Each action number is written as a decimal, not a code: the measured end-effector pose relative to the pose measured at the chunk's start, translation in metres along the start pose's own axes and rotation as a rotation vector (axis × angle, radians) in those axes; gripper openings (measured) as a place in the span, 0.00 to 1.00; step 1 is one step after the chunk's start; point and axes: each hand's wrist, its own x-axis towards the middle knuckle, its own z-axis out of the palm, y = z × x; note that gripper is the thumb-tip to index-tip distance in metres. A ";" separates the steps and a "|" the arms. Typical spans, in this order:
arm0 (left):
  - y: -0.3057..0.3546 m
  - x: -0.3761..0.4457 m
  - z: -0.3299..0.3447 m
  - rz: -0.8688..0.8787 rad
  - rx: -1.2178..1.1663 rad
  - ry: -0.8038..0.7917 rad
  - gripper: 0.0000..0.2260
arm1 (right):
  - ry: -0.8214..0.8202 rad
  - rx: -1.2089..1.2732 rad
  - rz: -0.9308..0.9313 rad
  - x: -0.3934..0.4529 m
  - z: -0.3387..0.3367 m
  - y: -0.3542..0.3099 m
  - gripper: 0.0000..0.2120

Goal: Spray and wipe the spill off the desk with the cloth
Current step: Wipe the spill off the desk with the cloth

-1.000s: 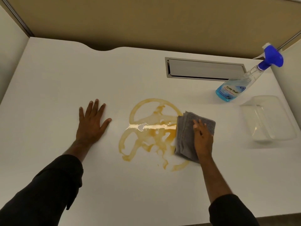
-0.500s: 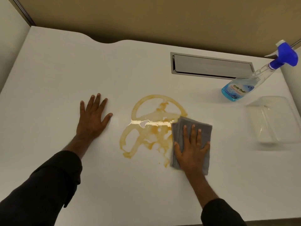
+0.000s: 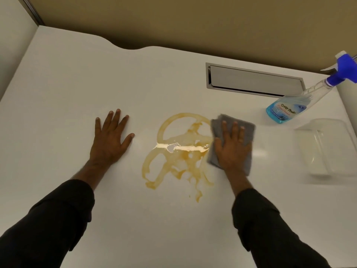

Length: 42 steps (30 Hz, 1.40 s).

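An amber-brown spill [image 3: 177, 153] spreads in rings and streaks across the middle of the white desk [image 3: 67, 89]. A folded grey cloth [image 3: 247, 128] lies on the spill's right edge. My right hand [image 3: 231, 147] presses flat on the cloth with straight, spread fingers. To the left of the spill, apart from it, my left hand [image 3: 110, 140] rests palm-down on the desk, fingers straight. A spray bottle [image 3: 289, 107] with blue liquid and a blue trigger head stands at the far right.
A clear plastic container [image 3: 328, 147] sits at the right edge, just in front of the bottle. A grey cable hatch [image 3: 253, 80] is set into the desk behind the spill. Tan partition walls close the back and sides.
My right hand has slid the cloth away from me along the spill's right edge, uncovering streaks at the lower right. The left hand has stayed in place.
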 end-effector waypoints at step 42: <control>0.002 -0.001 -0.003 -0.007 -0.027 -0.003 0.29 | 0.006 -0.014 -0.387 0.003 0.006 -0.116 0.33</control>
